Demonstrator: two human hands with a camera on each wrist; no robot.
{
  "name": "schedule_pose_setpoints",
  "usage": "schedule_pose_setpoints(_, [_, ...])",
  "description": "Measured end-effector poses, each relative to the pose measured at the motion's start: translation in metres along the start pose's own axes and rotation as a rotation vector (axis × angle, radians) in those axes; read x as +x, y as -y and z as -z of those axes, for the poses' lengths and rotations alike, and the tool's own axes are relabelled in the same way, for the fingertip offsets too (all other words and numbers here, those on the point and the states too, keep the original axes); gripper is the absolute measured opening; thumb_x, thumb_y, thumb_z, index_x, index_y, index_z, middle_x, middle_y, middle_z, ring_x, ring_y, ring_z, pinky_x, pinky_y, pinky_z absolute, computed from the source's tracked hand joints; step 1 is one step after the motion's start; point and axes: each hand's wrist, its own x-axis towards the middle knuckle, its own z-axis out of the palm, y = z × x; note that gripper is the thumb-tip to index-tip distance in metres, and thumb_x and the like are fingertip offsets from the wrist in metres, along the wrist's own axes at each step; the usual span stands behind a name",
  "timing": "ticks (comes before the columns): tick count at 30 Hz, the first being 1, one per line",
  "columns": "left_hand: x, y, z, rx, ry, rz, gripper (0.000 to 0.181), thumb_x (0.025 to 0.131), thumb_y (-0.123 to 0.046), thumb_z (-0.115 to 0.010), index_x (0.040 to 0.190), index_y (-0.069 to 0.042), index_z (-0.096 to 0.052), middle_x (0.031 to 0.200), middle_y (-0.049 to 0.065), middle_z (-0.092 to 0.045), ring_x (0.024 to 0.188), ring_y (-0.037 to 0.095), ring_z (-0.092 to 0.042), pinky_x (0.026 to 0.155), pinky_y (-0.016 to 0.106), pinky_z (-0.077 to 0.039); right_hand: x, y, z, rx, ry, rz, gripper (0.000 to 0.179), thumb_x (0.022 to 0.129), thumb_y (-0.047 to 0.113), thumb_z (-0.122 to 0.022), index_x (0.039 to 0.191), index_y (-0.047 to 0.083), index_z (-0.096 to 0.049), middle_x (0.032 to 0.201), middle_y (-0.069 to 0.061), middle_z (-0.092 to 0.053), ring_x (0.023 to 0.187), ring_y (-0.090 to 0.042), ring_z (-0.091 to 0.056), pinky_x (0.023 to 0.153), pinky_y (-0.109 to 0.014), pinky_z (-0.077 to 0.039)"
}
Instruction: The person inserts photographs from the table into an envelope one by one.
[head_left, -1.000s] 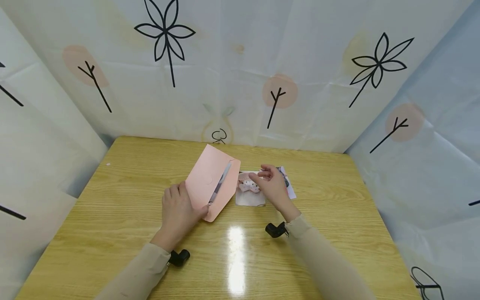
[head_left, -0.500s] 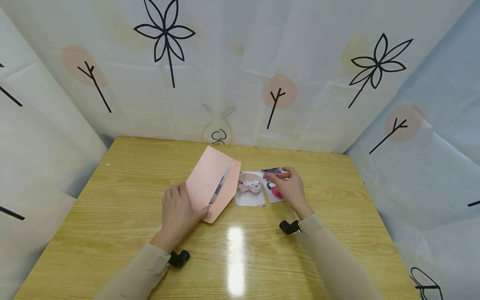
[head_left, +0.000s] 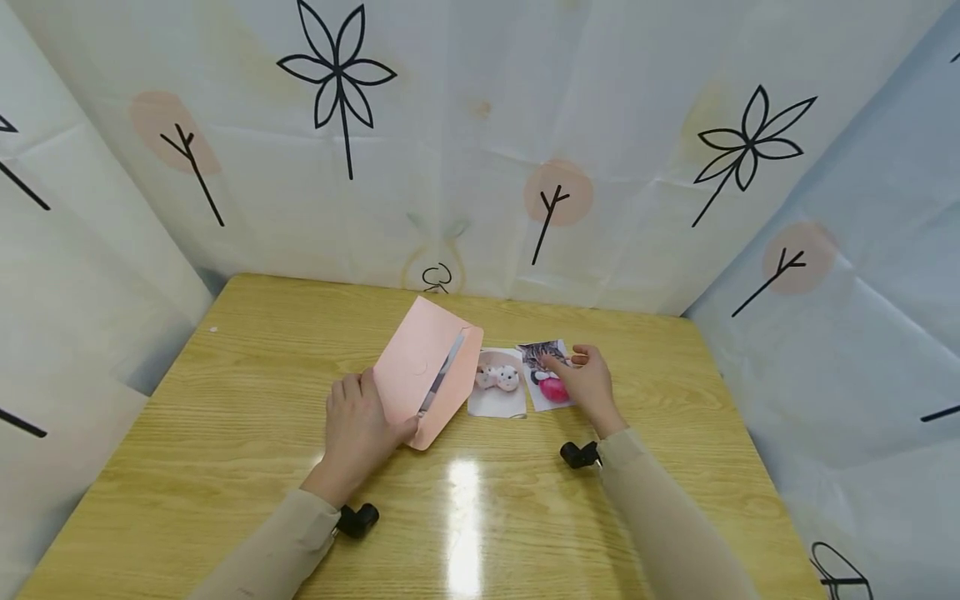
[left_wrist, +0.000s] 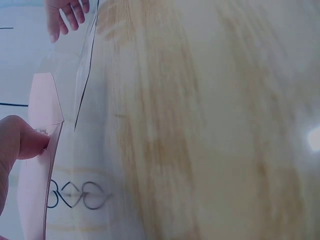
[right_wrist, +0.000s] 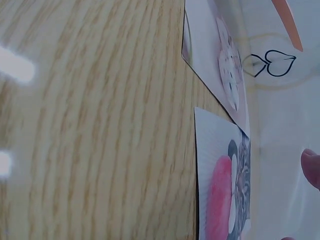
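Note:
My left hand (head_left: 360, 421) grips a pink envelope (head_left: 408, 354) by its lower left part, with the thumb at the slit of its opening. Something grey and white (head_left: 441, 372) shows inside that slit. In the left wrist view the thumb (left_wrist: 32, 142) presses on the envelope near its flap. Two picture cards lie flat to the right: one with a spotted white bow (head_left: 498, 383), one with a bright pink shape and grey patterning (head_left: 551, 377). My right hand (head_left: 588, 385) hovers at the second card's right side, fingers loosely bent, nothing visible in them.
All this is on a wood-grain table (head_left: 300, 333) backed by a white printed curtain (head_left: 465, 167), which also stands at both sides. A small pale speck (head_left: 213, 329) lies near the far left edge. Black wrist cameras (head_left: 358, 521) sit at both cuffs.
My right hand has moved right, away from the bow card to the right side of the other card, uncovering both. The left hand keeps its grip on the envelope. The head view has shifted slightly.

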Motion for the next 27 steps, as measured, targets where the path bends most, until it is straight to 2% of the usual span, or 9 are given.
schedule_pose_setpoints(5, [0.001,0.0,-0.001,0.007,0.002,-0.006,0.098,0.06,-0.055,-0.079,0.123,0.012,-0.044,0.107,0.026,-0.044,0.104,0.043,-0.039,0.09,0.052,-0.033,0.002,0.001,-0.001,0.011,0.009,-0.025,0.088,0.077,0.05,-0.077,0.141,0.004,-0.038,0.133,-0.018,-0.046,0.119,-0.032,-0.045,0.1,-0.046,-0.039])
schedule_pose_setpoints(14, [0.0,0.0,-0.005,0.01,-0.007,-0.015,0.101,0.06,-0.058,-0.079,0.124,0.012,-0.044,0.105,0.026,-0.045,0.099,0.042,-0.04,0.086,0.052,-0.035,0.008,-0.002,-0.001,-0.003,0.046,-0.051,0.083,0.082,0.043,-0.074,0.142,-0.001,-0.036,0.133,-0.022,-0.045,0.118,-0.034,-0.045,0.1,-0.047,-0.039])
schedule_pose_setpoints(27, [0.002,0.0,-0.005,0.008,0.022,-0.008,0.1,0.061,-0.059,-0.077,0.124,0.011,-0.043,0.107,0.025,-0.044,0.101,0.041,-0.039,0.087,0.051,-0.034,0.027,-0.014,-0.004,-0.177,0.028,-0.096,0.073,0.078,0.044,-0.077,0.125,-0.005,-0.049,0.127,-0.028,-0.045,0.117,-0.04,-0.041,0.099,-0.05,-0.036])
